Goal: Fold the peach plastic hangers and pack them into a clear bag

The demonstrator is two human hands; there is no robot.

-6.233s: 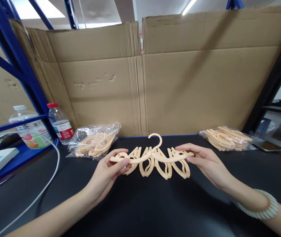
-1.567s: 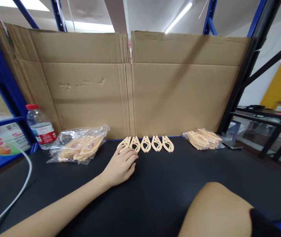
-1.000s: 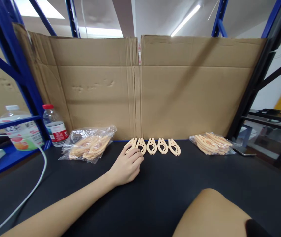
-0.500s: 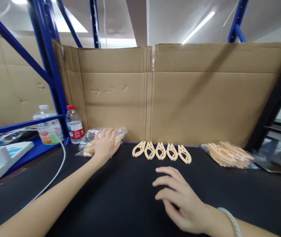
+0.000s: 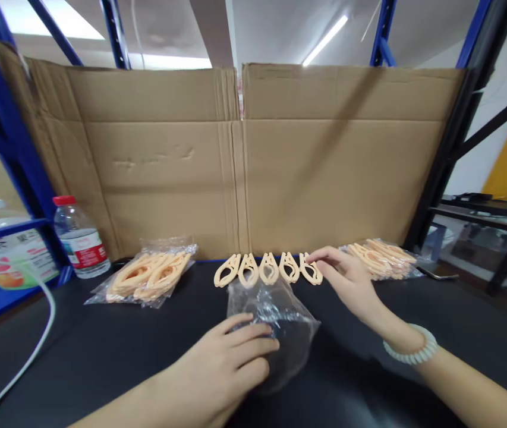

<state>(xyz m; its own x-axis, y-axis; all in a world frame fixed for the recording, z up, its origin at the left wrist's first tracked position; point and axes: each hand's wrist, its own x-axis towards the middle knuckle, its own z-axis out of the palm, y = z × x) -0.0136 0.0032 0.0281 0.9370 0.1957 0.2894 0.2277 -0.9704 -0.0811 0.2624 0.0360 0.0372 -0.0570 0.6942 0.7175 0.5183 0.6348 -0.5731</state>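
A folded peach plastic hanger (image 5: 269,268) lies on the black table near the cardboard wall, its loops in a row. My right hand (image 5: 348,279) reaches to its right end, fingers spread and touching the last loop. My left hand (image 5: 230,362) rests nearer me, fingers curled on a clear plastic bag (image 5: 275,318) that lies just in front of the hanger. A pale beaded bracelet (image 5: 411,351) is on my right wrist.
A bag of peach hangers (image 5: 144,276) lies at the left, another pile of hangers (image 5: 380,257) at the right. A water bottle (image 5: 79,238) stands by the blue rack post. A white cable (image 5: 16,362) crosses the left. The cardboard wall (image 5: 235,160) closes the back.
My left hand left the bag of hangers at the left and now holds a clear empty bag in front of the hanger. My right hand has moved up to the hanger's right end.
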